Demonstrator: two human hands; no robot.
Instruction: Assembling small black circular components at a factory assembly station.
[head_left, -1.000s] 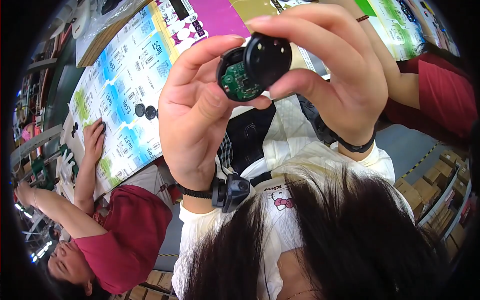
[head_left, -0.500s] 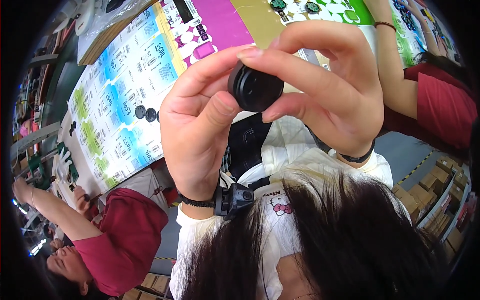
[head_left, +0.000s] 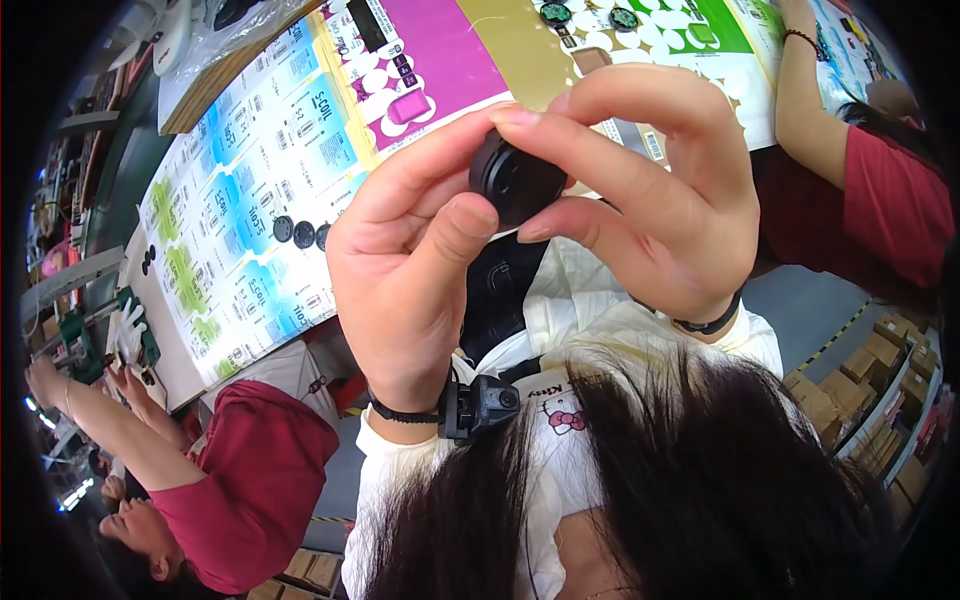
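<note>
Between both hands, raised over the table's near edge, is a small round black part [head_left: 518,180], like a thick disc or cap with a stepped rim. My left hand [head_left: 405,230] pinches its left side, the thumb on the lower left and the fingers behind. My right hand [head_left: 665,190] grips it from the right, forefinger at the top edge and thumb below. Several similar round black pieces [head_left: 303,234] lie in a row on the printed sheet just left of my left hand.
Printed sheets [head_left: 240,200] in white, blue and green cover the table, with a magenta panel [head_left: 450,60] beyond. A plastic-wrapped wooden board [head_left: 210,95] sits at the far left. Co-workers in red sleeves [head_left: 250,480] work on both sides. Cardboard boxes [head_left: 870,360] fill shelves at right.
Both hands still hold the round black part. It has shifted slightly right and tilted, so its stepped side now turns more toward me. The co-worker's arm at right has moved a little.
</note>
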